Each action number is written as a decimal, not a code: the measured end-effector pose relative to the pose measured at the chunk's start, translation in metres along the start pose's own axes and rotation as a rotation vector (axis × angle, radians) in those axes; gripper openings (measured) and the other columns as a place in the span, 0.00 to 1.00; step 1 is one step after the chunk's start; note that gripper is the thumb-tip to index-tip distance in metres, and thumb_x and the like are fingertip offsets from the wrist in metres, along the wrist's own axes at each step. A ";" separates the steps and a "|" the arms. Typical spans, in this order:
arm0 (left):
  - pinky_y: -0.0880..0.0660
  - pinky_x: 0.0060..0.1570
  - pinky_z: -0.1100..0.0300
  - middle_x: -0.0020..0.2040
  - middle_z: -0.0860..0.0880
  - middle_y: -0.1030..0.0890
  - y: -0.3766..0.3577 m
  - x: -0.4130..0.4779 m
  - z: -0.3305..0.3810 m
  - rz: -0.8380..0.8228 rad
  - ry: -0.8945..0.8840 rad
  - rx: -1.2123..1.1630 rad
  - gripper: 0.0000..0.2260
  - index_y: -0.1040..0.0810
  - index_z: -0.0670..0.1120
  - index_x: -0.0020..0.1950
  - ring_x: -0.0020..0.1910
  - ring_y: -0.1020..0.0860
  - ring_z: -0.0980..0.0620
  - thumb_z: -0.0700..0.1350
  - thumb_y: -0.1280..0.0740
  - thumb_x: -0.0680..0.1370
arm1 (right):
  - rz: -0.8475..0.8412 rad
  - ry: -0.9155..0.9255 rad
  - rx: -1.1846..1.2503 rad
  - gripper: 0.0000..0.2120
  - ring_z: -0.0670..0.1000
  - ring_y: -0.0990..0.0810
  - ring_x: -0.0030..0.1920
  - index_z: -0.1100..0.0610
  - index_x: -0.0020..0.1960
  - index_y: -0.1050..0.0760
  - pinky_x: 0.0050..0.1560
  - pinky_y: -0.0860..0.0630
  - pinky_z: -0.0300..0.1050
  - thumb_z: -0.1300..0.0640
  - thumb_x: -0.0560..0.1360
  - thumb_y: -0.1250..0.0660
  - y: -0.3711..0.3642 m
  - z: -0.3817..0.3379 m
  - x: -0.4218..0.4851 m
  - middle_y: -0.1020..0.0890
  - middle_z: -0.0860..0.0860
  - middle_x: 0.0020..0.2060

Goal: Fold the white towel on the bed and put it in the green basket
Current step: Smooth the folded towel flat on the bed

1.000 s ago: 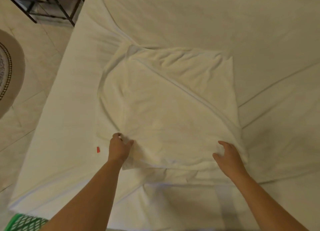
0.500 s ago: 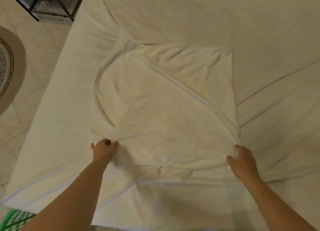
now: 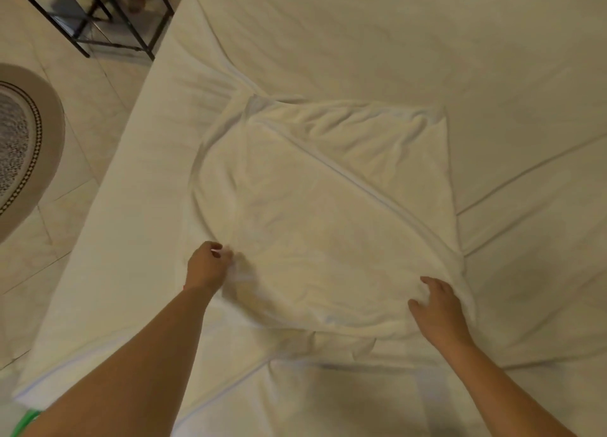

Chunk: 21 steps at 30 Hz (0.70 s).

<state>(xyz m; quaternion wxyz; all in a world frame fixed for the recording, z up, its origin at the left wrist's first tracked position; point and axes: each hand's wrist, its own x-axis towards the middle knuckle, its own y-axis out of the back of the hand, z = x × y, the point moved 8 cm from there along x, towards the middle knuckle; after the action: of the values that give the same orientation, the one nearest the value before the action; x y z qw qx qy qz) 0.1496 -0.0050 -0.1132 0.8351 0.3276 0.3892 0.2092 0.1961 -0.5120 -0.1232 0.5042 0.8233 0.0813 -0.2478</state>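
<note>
The bed [image 3: 361, 42] carries the white towel [image 3: 328, 223], spread roughly square, a hem slanting from its far-left corner to its near-right; a sliver of the green basket [image 3: 28, 420] shows well off the towel's near-left side. Your left hand [image 3: 207, 267] pinches the towel's near-left corner with curled fingers, while your right hand [image 3: 438, 308] rests on its near-right corner, fingers spread, gripping nothing. The cloth lies ahead of both hands, so the next fold likely carries the near edge forward.
</note>
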 end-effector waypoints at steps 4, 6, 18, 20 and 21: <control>0.27 0.50 0.56 0.55 0.45 0.19 0.007 0.047 0.056 -0.027 -0.105 -0.009 0.19 0.24 0.44 0.68 0.50 0.21 0.46 0.52 0.31 0.81 | -0.018 0.058 0.048 0.25 0.60 0.26 0.66 0.59 0.69 0.27 0.67 0.28 0.55 0.60 0.73 0.28 -0.018 -0.051 -0.003 0.25 0.58 0.66; 0.27 0.52 0.56 0.57 0.44 0.18 0.007 0.077 0.083 -0.034 -0.156 -0.004 0.19 0.24 0.43 0.69 0.53 0.20 0.45 0.52 0.31 0.81 | -0.023 0.092 0.062 0.24 0.60 0.25 0.64 0.58 0.68 0.27 0.66 0.27 0.53 0.59 0.73 0.28 -0.032 -0.078 -0.005 0.24 0.57 0.65; 0.24 0.65 0.46 0.62 0.45 0.18 0.001 0.251 0.212 -0.147 -0.253 -0.161 0.28 0.27 0.45 0.73 0.61 0.19 0.40 0.56 0.31 0.77 | -0.180 0.196 0.224 0.11 0.40 0.27 0.41 0.47 0.49 0.29 0.45 0.30 0.39 0.45 0.73 0.31 -0.150 -0.263 -0.038 0.28 0.41 0.42; 0.23 0.65 0.44 0.64 0.43 0.19 -0.004 0.271 0.222 -0.162 -0.234 -0.194 0.31 0.27 0.44 0.73 0.62 0.20 0.39 0.58 0.31 0.75 | -0.218 0.197 0.169 0.14 0.46 0.24 0.46 0.48 0.49 0.30 0.47 0.29 0.42 0.40 0.72 0.33 -0.173 -0.282 -0.042 0.26 0.43 0.44; 0.23 0.64 0.44 0.64 0.42 0.19 -0.007 0.279 0.225 -0.167 -0.226 -0.195 0.30 0.27 0.43 0.73 0.62 0.20 0.39 0.58 0.31 0.75 | -0.231 0.197 0.133 0.16 0.48 0.24 0.48 0.49 0.50 0.30 0.49 0.28 0.43 0.38 0.71 0.35 -0.185 -0.290 -0.044 0.25 0.44 0.46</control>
<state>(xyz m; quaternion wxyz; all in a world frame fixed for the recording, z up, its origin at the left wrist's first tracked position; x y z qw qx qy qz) 0.4975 0.0728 -0.1528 0.9158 0.2331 0.2968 0.1375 0.1812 -0.1662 -0.1410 0.4063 0.8604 0.2076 -0.2272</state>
